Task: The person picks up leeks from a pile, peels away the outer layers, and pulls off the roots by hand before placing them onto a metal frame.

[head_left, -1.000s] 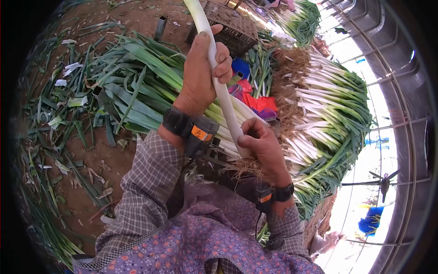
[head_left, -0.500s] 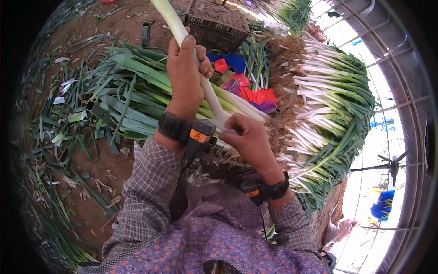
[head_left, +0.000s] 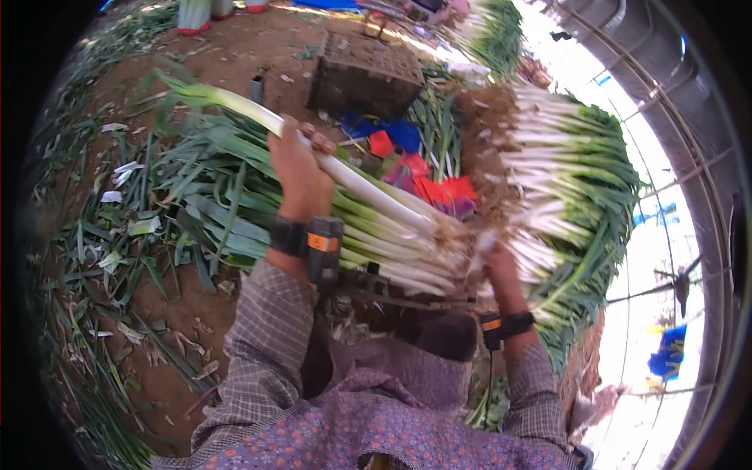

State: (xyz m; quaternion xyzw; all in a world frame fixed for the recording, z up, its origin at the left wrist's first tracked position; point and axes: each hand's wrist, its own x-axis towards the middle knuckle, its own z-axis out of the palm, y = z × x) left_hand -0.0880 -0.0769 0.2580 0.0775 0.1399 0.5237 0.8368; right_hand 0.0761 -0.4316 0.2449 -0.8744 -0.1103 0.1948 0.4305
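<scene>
My left hand [head_left: 304, 168] is closed round the white stalk of a leek [head_left: 368, 188]. This leek slants over a pile of leeks [head_left: 376, 243], its green end at the upper left and its root end at the lower right. Beyond the root end is my right hand [head_left: 501, 266], blurred, with its fingers drawn together around a pale scrap I cannot make out. The pile rests on a low metal frame [head_left: 392, 298] in front of my knees, its leaves spreading left.
A long row of leeks [head_left: 540, 172] lies on the right, roots inward. Behind the pile are a brown crate [head_left: 366, 74], red wrappers [head_left: 445, 190] and a blue sheet [head_left: 399, 135]. Leaf scraps [head_left: 129, 227] litter the soil at left. Bundled leeks [head_left: 193, 16] stand far back.
My left hand has tipped the leek from steep to a flatter slant. My right hand has moved right and down, away from the stalk. The view has shifted slightly.
</scene>
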